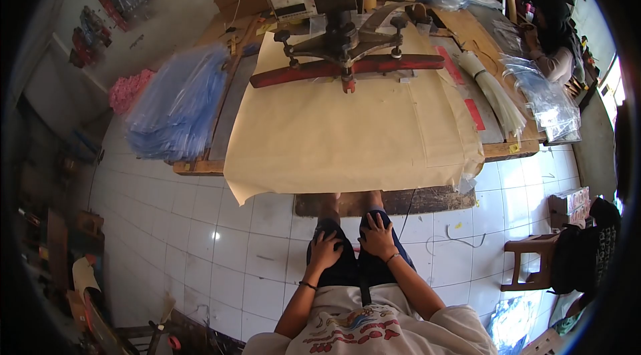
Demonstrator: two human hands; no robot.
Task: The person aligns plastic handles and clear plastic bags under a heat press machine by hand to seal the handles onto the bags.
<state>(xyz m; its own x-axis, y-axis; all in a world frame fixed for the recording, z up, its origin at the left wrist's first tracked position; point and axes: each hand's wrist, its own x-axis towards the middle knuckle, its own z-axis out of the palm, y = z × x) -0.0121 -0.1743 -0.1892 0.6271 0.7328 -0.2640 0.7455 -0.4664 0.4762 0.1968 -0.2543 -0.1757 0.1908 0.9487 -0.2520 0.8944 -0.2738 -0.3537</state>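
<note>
My left hand [326, 250] lies on my left thigh, its fingers spread over the dark trousers. On the other thigh rests my right hand [378, 237], fingers apart too. Neither holds anything. In front of both stands a work table covered by a large sheet of brown paper [327, 135], which hangs over the near edge. Above the paper is a press head [348, 41] with a long red bar [287, 75] and black knobs. Whether the bar touches the paper I cannot tell.
Clear bluish plastic bags [180, 101] are piled at the table's left, beside pink material [130, 90]. Pale strips [493, 91] and more plastic bags [544, 98] lie right. A person [557, 35] sits at far right. A brown stool [531, 258] stands on the tiled floor.
</note>
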